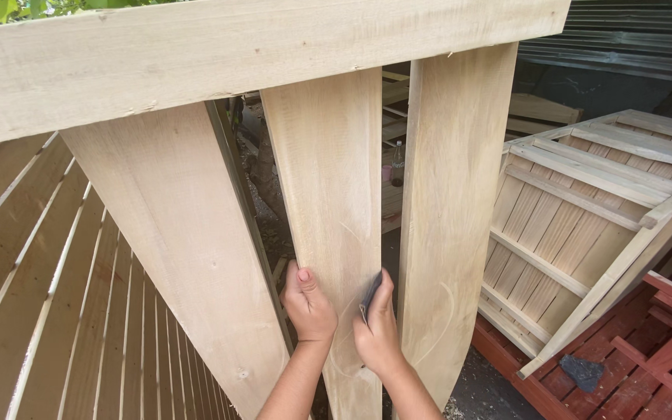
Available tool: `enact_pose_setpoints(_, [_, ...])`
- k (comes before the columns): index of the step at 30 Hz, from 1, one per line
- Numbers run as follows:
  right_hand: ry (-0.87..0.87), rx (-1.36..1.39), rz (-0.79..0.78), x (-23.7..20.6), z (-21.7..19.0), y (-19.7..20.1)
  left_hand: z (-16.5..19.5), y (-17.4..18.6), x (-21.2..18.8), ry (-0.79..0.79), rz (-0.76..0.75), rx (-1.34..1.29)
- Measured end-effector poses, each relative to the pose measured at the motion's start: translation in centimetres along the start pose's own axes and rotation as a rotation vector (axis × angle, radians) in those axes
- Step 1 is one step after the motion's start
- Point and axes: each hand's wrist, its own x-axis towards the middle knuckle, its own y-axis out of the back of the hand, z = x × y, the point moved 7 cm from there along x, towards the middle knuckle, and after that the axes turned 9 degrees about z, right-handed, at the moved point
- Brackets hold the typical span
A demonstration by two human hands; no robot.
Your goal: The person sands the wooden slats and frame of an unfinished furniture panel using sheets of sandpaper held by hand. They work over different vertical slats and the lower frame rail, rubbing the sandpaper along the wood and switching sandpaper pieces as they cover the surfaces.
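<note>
The middle plank (328,218) of three pale wooden planks stands nearly upright in the centre of the view, its top under a broad crossbeam (219,54), and both hands sit on its lower part. The left hand (308,303) wraps the plank's left edge, fingers curled round behind it and the thumb lying up along the front face. The right hand (377,330) is just to the right of it, at the plank's right edge, pinching a small dark piece of sandpaper (370,295) between thumb and fingers and holding it against that edge. The two hands are close together but apart, with the plank's face showing between them. Both forearms rise from the near bottom of the view.

The left plank (180,257) and the right plank (449,225) flank the middle one. Farther right a slatted wooden frame (585,210) leans over red boards (663,373).
</note>
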Motion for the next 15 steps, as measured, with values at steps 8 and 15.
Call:
enact_pose_setpoints(8, [0.237, 0.244, 0.022, 5.9, -3.5, 1.0, -0.4, 0.0, 0.0, -0.023, -0.002, -0.026])
enact_pose_setpoints(15, [-0.259, 0.181, -0.117, -2.2, 1.7, 1.1, 0.1, -0.4, 0.0, -0.039, -0.006, -0.032])
